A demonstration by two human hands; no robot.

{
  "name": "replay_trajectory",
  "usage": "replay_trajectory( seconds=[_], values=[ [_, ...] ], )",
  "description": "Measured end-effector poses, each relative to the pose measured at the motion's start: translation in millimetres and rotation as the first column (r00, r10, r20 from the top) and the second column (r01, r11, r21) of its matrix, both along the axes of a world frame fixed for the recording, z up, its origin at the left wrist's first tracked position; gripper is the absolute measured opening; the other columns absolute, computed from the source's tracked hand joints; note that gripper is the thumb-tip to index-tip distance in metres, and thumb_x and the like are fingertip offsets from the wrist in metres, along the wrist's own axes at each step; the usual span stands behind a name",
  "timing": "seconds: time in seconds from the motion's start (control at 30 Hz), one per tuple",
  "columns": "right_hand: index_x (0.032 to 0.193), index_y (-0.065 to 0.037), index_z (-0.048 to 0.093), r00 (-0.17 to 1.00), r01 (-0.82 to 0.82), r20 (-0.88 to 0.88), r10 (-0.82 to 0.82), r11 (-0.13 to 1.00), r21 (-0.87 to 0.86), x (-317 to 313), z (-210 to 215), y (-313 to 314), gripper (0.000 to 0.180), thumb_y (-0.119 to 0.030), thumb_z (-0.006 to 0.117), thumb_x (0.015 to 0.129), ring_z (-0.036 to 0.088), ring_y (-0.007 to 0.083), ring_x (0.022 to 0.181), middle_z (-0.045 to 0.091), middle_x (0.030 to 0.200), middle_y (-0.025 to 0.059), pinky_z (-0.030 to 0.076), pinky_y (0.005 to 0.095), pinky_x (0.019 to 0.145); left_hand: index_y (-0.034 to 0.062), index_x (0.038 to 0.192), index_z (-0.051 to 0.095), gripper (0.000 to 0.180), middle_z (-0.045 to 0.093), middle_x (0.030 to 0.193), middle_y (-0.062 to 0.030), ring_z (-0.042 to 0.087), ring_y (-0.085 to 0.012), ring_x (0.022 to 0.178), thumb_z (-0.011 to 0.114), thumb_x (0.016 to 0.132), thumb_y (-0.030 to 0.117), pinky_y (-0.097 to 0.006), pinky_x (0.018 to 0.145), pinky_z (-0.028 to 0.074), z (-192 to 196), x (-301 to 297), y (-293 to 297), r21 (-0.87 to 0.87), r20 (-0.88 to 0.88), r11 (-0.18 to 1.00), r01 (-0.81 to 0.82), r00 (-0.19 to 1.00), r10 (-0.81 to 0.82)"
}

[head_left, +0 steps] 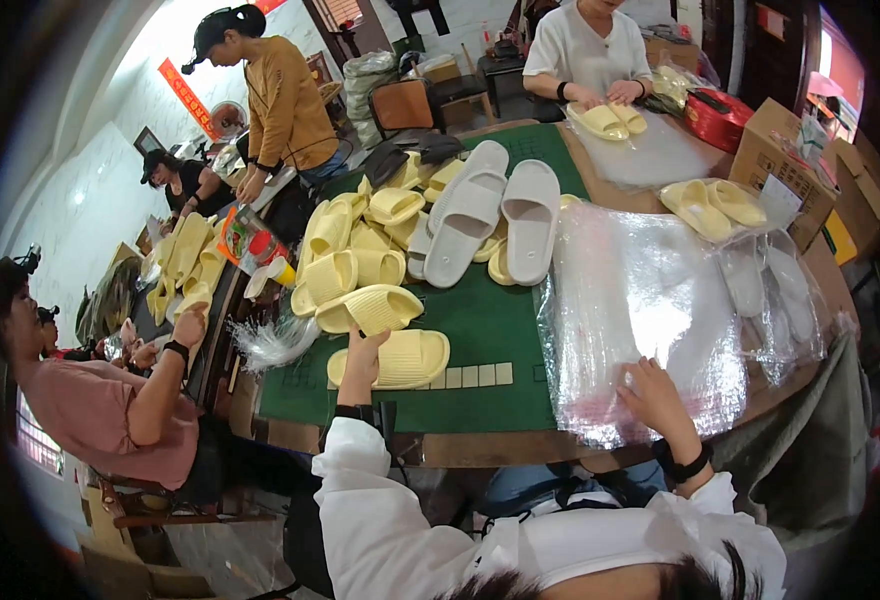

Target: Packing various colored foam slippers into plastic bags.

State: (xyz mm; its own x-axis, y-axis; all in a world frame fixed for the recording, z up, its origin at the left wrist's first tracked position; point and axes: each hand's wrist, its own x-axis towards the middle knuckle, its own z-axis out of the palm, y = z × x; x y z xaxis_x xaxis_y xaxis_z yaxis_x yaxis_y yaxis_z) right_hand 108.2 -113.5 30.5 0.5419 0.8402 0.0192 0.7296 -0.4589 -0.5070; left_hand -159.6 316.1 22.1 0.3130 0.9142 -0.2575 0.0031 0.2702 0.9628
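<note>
My left hand (363,358) is closed at the near edge of a ribbed yellow slipper (372,307); part of its grip is hidden. Just below lies another yellow slipper (415,358), partly covered by that hand. My right hand (652,395) rests with its fingers apart on a stack of clear plastic bags (600,300). Beyond my left hand sits a heap of yellow slippers (375,250). Two large grey slippers, one on the heap (468,215) and one beside it (530,220), lie nearer the bags.
A green mat (480,405) covers much of the table, with a row of pale square tiles (475,375) on it. Bagged slippers (765,280), a yellow pair (715,207) and a cardboard box (785,160) stand right. Co-workers sit across and left; white strands (275,343) lie left.
</note>
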Motion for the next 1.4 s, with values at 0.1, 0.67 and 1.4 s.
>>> replay_trajectory(
  seconds=[0.1,0.67,1.4],
  values=[
    [0.114,-0.003,0.052,0.999,0.017,0.049,-0.017,1.0,0.009,0.7,-8.0,0.0,0.039,-0.026,0.06,0.084,0.045,0.0447,0.114,0.051,0.119,0.0271,0.039,0.0497,0.093,0.0016,0.134,0.027,0.065,0.051,0.119,-0.0191,0.057,-0.0279,0.103,0.059,0.079,-0.011,-0.037,0.085,0.05,-5.6,13.1,7.7,-0.049,0.088,0.998,0.05,0.995,-0.045],
    [0.117,-0.007,0.05,0.994,0.029,0.108,-0.032,0.999,0.03,7.0,-25.0,-10.2,0.041,-0.029,0.061,0.084,0.042,0.0485,0.119,0.047,0.124,0.0311,0.035,0.0536,0.098,-0.0034,0.127,0.04,0.038,0.053,0.121,-0.0148,0.056,-0.0239,0.108,0.049,0.091,0.002,-0.035,0.095,0.047,122.0,146.9,-117.3,-0.039,0.4,0.653,0.756,0.611,-0.683],
    [0.124,-0.005,0.048,0.999,-0.013,0.051,0.016,0.999,-0.05,-4.4,-8.6,2.8,0.046,-0.029,0.058,0.086,0.038,0.0471,0.123,0.043,0.129,0.0307,0.031,0.0542,0.102,0.0226,0.148,0.005,0.108,0.032,0.139,-0.0283,0.035,-0.0441,0.126,0.074,0.068,0.046,-0.057,0.103,0.026,106.6,132.8,109.2,0.558,-0.67,0.824,0.1,0.639,0.377]
  ],
)
